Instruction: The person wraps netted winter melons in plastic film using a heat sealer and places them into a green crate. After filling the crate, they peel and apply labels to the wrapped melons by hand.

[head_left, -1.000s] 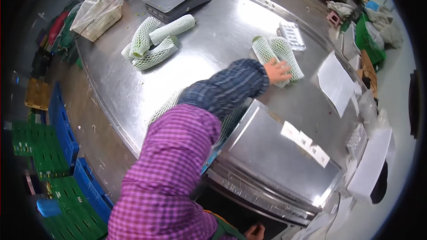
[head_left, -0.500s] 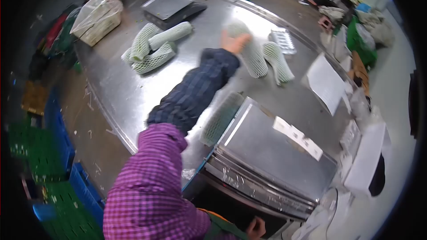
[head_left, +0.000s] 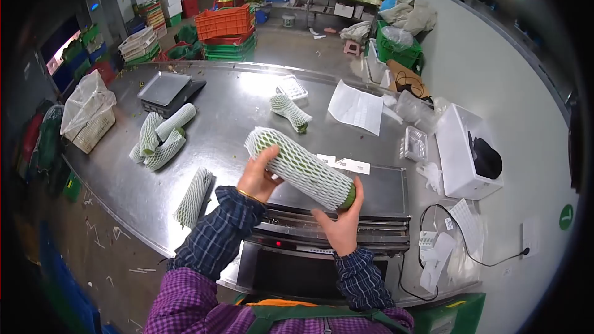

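Observation:
A thick green gourd in a white foam net sleeve (head_left: 303, 170) is held up slantwise in front of me, above the wrapping machine (head_left: 377, 192). My left hand (head_left: 258, 176) grips its upper left part, thumb on the near side. At the lower right end, where bare green skin shows, my right hand (head_left: 343, 219) holds it with the fingers partly hidden behind. White label strips (head_left: 352, 166) lie on the machine's top, just beyond the gourd. A smaller netted gourd (head_left: 289, 113) rests farther back on the steel table (head_left: 238, 96).
Several netted gourds (head_left: 162, 137) are grouped at left near a weighing scale (head_left: 164, 89). Another netted piece (head_left: 195, 198) lies beside my left sleeve. A clear tray (head_left: 292, 88), a white sheet (head_left: 357, 108) and a foam box (head_left: 455, 148) stand around the table's right side.
The gourd has come from the far part of the table to in front of me. My right hand has risen to its end, and the view has tilted up.

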Tool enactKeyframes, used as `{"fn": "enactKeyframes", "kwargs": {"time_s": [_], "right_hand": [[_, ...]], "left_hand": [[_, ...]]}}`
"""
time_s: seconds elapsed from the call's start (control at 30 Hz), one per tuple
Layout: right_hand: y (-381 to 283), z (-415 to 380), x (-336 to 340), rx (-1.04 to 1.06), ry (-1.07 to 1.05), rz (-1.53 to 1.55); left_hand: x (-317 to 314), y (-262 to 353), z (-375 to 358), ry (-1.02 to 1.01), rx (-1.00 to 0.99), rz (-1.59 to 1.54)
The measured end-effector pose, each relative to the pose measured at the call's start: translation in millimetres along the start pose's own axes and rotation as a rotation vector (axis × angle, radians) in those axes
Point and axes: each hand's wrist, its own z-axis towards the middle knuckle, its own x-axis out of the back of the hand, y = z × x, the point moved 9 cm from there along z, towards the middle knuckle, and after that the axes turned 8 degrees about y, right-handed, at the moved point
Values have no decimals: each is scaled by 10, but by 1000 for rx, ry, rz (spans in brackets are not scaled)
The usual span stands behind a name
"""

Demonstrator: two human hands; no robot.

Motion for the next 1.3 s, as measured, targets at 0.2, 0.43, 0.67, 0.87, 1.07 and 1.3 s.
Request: {"fn": "enactKeyframes", "kwargs": {"time_s": [0.2, 0.43, 0.67, 0.87, 1.07, 1.3], "right_hand": [[94, -56, 592, 75, 180, -175], [464, 119, 1174, -308, 14, -22], [611, 332, 1132, -202, -291, -756], [571, 336, 1145, -1, -369, -778], [655, 323, 1202, 9, -356, -753], [109, 61, 1662, 175, 36, -1100]], "left_hand": [[-287, -552, -382, 43, -122, -61], [-17, -376, -320, 0, -203, 119], [407, -614, -114, -56, -247, 810], [427, -352, -133, 67, -489, 984], [459, -552, -108, -88, -256, 1096], [854, -142, -412, 102, -426, 1521]]}}
